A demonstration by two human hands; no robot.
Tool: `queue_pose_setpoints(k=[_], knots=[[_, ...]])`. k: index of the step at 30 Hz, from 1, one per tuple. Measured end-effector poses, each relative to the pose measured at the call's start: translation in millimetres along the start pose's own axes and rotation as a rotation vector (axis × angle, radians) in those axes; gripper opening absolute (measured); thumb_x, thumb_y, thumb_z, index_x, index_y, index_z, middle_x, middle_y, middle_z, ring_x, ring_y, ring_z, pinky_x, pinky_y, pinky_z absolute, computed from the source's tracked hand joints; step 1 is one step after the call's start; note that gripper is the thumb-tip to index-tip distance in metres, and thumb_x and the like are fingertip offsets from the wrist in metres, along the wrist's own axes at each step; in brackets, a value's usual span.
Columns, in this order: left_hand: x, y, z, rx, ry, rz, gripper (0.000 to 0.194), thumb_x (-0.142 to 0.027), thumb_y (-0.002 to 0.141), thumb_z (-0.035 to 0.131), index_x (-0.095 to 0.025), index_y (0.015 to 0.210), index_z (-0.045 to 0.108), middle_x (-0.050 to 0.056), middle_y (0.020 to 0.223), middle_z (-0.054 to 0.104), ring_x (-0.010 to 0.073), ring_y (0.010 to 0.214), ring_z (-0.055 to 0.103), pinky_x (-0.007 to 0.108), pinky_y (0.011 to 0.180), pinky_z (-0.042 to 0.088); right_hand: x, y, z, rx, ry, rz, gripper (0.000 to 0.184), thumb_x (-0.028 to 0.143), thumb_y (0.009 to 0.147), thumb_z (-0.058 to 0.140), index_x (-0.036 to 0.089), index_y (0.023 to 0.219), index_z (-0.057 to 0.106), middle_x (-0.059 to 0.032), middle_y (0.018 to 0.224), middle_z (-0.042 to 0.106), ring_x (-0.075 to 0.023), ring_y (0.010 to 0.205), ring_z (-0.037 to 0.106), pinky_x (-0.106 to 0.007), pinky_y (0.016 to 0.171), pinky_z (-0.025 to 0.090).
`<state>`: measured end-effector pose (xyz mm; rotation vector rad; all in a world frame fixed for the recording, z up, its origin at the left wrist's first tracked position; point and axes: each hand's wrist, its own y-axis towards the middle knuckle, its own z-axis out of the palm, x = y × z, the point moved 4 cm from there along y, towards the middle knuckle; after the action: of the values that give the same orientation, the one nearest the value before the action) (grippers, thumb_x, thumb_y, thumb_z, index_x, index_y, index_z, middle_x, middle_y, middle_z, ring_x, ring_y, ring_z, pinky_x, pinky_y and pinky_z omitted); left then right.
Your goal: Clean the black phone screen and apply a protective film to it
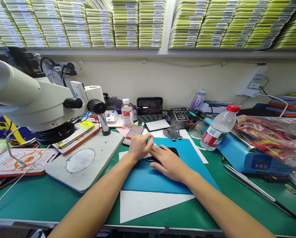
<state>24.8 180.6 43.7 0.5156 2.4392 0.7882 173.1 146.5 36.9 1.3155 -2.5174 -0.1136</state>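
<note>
On a blue mat (200, 177) lies a dark phone (174, 151), partly covered by my hands. My right hand (171, 164) rests flat over the phone with its fingers stretched out towards my left hand. Curled at the phone's left end, my left hand (141, 146) has thumb and finger pressed together; what they hold is hidden. A small white bit (158, 144) shows between the two hands, too small to name. Just behind my left hand, a second phone (133, 134) with a lit screen showing a time lies on the table.
A microscope (33, 96) with a pale base (105, 148) stands left. On the right are a red-capped bottle (221, 127), tweezers (259, 190) and a blue device (252, 158). Behind the mat stand a phone holder (175, 132) and a black box (177, 117).
</note>
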Motion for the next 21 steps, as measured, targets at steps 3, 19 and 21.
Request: queue_pose_setpoints(k=[3, 19, 21], knots=[[2.0, 0.6, 3.0, 0.004, -0.017, -0.03, 0.024, -0.024, 0.096, 0.047, -0.02, 0.088, 0.069, 0.0, 0.061, 0.066, 0.0162, 0.059, 0.062, 0.027, 0.061, 0.036, 7.3, -0.1, 1.7, 0.069, 0.024, -0.127, 0.052, 0.05, 0.1, 0.048, 0.022, 0.144, 0.051, -0.0136, 0.154, 0.049, -0.0287, 0.146, 0.039, -0.057, 0.121, 0.026], [2.6, 0.5, 6.7, 0.125, -0.046, -0.049, 0.026, -0.022, 0.092, 0.051, -0.021, 0.072, 0.068, -0.001, 0.058, 0.063, 0.0148, 0.055, 0.056, 0.028, 0.054, 0.025, -8.2, -3.9, -5.7, -0.119, 0.002, -0.001, 0.018, 0.028, 0.1, 0.051, 0.023, 0.098, 0.069, -0.0059, 0.114, 0.075, -0.0225, 0.109, 0.069, -0.051, 0.109, 0.042], [1.7, 0.0, 7.2, 0.149, -0.05, -0.039, 0.025, -0.023, 0.091, 0.052, -0.022, 0.071, 0.068, -0.001, 0.058, 0.063, 0.0151, 0.055, 0.057, 0.028, 0.054, 0.026, -9.7, -4.2, -5.6, -0.117, 0.028, 0.004, 0.015, 0.028, 0.099, 0.054, 0.024, 0.093, 0.067, -0.0042, 0.106, 0.076, -0.0217, 0.103, 0.07, -0.049, 0.108, 0.043]])
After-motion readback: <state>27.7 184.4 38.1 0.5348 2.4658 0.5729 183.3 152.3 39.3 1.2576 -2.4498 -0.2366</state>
